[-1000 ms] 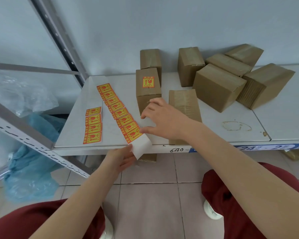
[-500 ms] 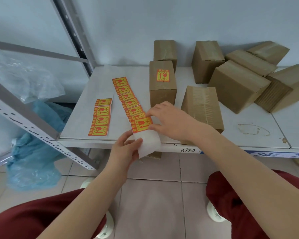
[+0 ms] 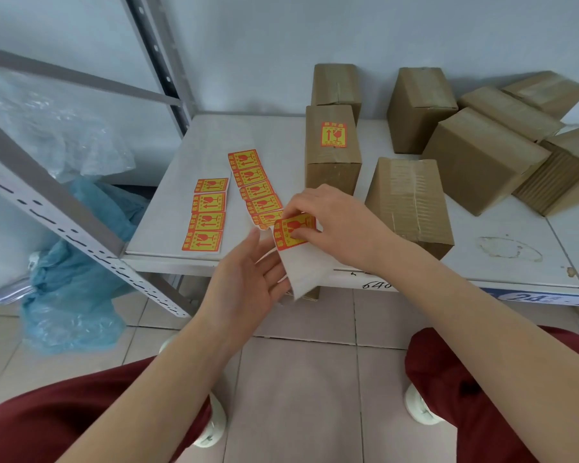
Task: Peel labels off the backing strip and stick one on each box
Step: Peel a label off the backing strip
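Observation:
A long strip of orange-and-yellow labels (image 3: 253,187) lies on the white shelf (image 3: 194,168); its bare white backing end (image 3: 303,267) hangs past the shelf edge. My left hand (image 3: 248,285) holds that backing from below, fingers nearly straight. My right hand (image 3: 331,222) pinches the nearest label (image 3: 290,233), which is lifted and tilted off the strip. A box (image 3: 333,152) just behind carries one label (image 3: 334,134). An unlabelled box (image 3: 411,202) lies right of my right hand.
A short strip of labels (image 3: 206,215) lies at the shelf's left front. Several plain boxes (image 3: 482,158) crowd the back right. A grey slotted shelf post (image 3: 64,212) slants at left, with blue plastic bags (image 3: 71,285) on the tiled floor.
My right hand came down onto the nearest label, pinched it and lifted it off the strip. My left hand rose under the backing end. The view shifted closer.

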